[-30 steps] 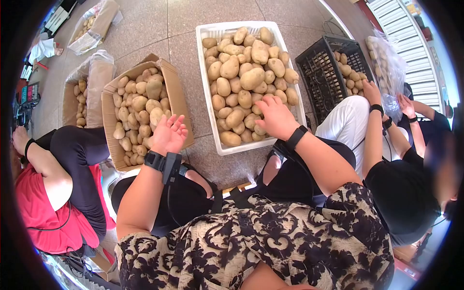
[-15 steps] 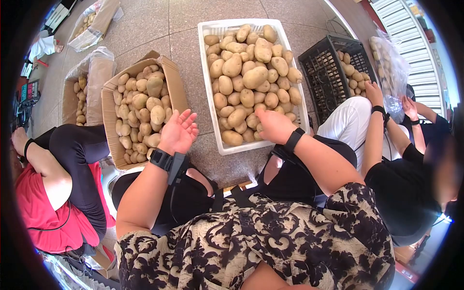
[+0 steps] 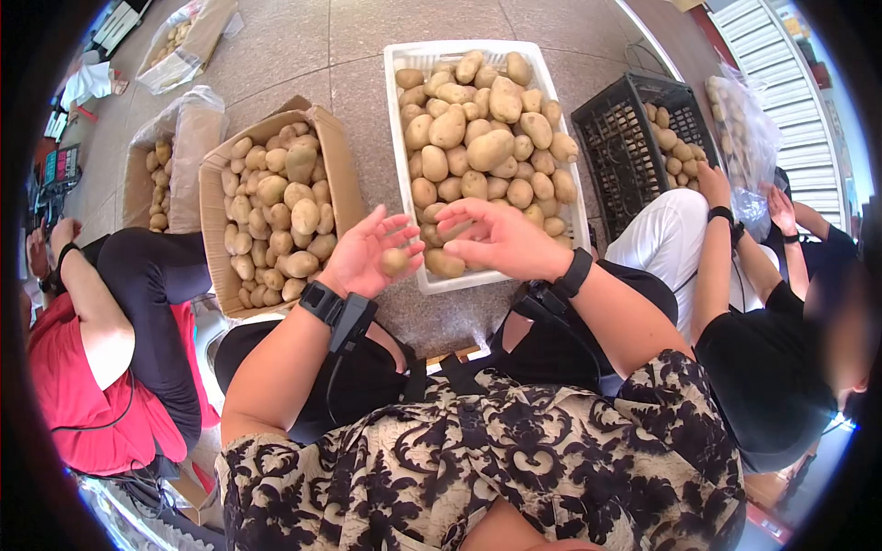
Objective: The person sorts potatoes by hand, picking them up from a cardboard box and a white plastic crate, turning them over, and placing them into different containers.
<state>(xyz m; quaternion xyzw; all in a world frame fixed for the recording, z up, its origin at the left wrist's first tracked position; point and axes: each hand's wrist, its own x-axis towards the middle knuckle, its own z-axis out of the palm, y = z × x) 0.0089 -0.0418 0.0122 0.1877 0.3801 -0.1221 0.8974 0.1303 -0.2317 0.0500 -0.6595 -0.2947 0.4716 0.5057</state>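
Pale, thin-skinned and roughly egg-shaped: small potato (image 3: 395, 262) lay against the left hand (image 3: 362, 257), over the gap between the cardboard box (image 3: 342, 174) and the white crate (image 3: 418, 57). Left fingers were loosely parted, not closed round it; firmness of hold could not be told. Right hand (image 3: 505, 241) was held above the crate's near end, thumb and fingers wide, nothing visible between them.

Risks (judged): with so loose a hold, the small potato could have rolled off and dropped to the floor (image 3: 285, 55); hard stone would likely have bruised it. Cause: smooth, rounded skin on a tilted palm. Second: the heaped potatoes (image 3: 490, 150) in the crate could have shifted if the right hand had pressed on them; one lay close to the right rim.

Materials: crate of rigid white plastic, slotted walls; box of brown corrugated card, flaps raised; floor of speckled tile with thin joints; black crate (image 3: 611, 138) of open plastic lattice.
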